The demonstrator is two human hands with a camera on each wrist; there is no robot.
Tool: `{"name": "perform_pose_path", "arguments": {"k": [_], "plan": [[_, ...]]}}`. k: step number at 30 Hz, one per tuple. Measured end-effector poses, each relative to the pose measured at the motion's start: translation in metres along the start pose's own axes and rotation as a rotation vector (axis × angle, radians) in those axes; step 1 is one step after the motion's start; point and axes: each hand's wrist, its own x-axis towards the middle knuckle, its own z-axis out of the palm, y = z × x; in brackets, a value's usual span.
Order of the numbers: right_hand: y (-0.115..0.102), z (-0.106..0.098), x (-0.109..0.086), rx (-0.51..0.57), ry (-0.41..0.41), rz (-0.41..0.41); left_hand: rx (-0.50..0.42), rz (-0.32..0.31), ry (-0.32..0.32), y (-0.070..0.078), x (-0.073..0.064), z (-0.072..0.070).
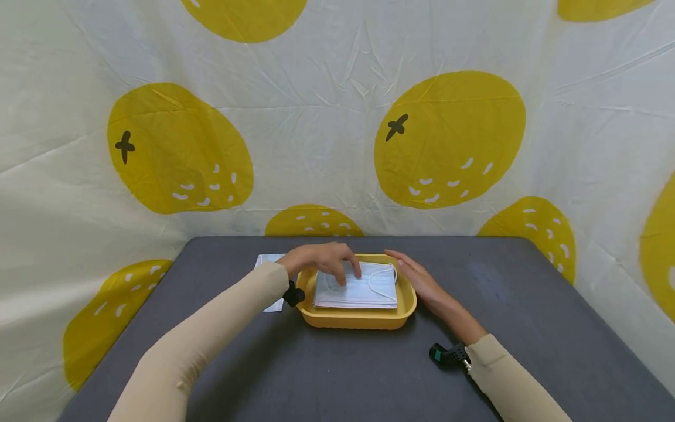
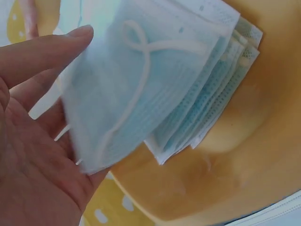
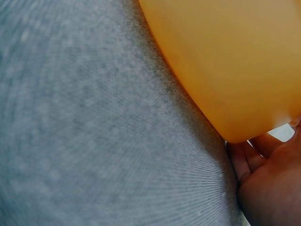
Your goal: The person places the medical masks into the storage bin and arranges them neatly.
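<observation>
A yellow tray (image 1: 355, 322) stands on the dark table with a stack of light blue face masks (image 1: 377, 296) in it. My left hand (image 1: 323, 258) reaches over the stack from the left. In the left wrist view, its thumb lies on the top face mask (image 2: 113, 94) and the other fingers pass behind it, so the hand holds that mask by its edge. A white ear loop curls across this mask. My right hand (image 1: 424, 286) touches the tray's right side with fingers extended; in the right wrist view its fingers (image 3: 240, 162) lie against the outer wall.
Another face mask (image 1: 274, 306) lies on the table (image 1: 337, 375) left of the tray, partly hidden by my left wrist. A white curtain (image 1: 316, 140) with yellow fruit prints hangs behind the table. Dark bands (image 1: 448, 355) sit on both wrists.
</observation>
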Motion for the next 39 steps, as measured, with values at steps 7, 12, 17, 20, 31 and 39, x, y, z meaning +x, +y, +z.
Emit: {"name": "perform_pose_path", "arguments": {"k": [7,12,17,20,31,39], "plan": [[-0.001,0.001,0.0,-0.011,0.012,0.018,0.01,0.039,0.1,0.001,-0.014,-0.008],[0.0,0.0,0.001,0.0,0.013,-0.007,-0.035,0.069,0.205,-0.004,-0.028,-0.016],[0.001,0.002,0.001,0.012,0.009,-0.034,-0.165,0.073,0.34,-0.021,-0.046,-0.014],[0.0,0.003,0.0,-0.002,0.007,-0.033,-0.288,0.048,0.438,-0.036,-0.06,-0.005],[-0.003,0.002,-0.003,0.007,-0.003,-0.049,-0.548,-0.171,0.888,-0.094,-0.106,0.034],[-0.002,0.001,-0.003,0.011,0.011,-0.036,-0.444,-0.453,0.922,-0.127,-0.128,0.053]]}}
